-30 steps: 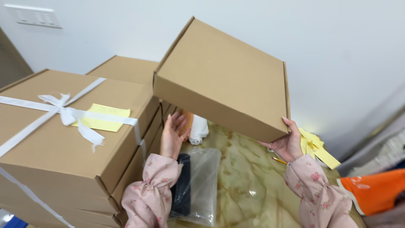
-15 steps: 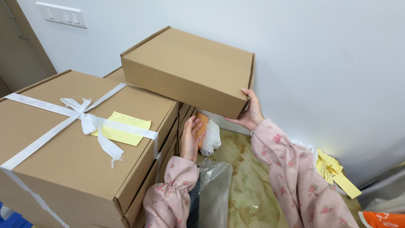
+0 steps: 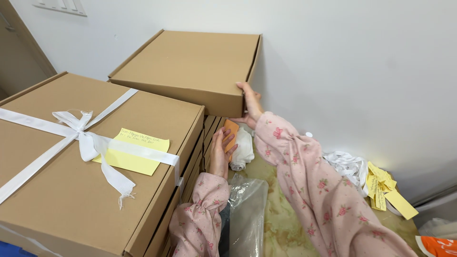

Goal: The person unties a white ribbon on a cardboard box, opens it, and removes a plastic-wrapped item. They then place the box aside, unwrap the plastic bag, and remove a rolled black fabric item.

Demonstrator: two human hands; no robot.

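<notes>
Two stacks of brown cardboard boxes against a plain white wall, above a marbled greenish tabletop (image 3: 285,223). Nearest, a large box (image 3: 71,200) tied with white ribbon (image 3: 85,138), yellow note (image 3: 135,152) tucked under. Behind, a plain flat box (image 3: 190,66) resting atop the rear stack. Right hand (image 3: 251,102) clasping that box's near right corner, fingers wrapped around the edge. Left hand (image 3: 221,150) flat and open, fingers extended, pressed against the stack's side beside an orange item (image 3: 232,131) and white cloth roll (image 3: 243,150).

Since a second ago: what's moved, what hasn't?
The plain cardboard box went from tilted in the air to level on the rear stack. The right hand still grips its right corner; the left hand stays low against the stack's side. The ribboned box and yellow note are unchanged.
</notes>
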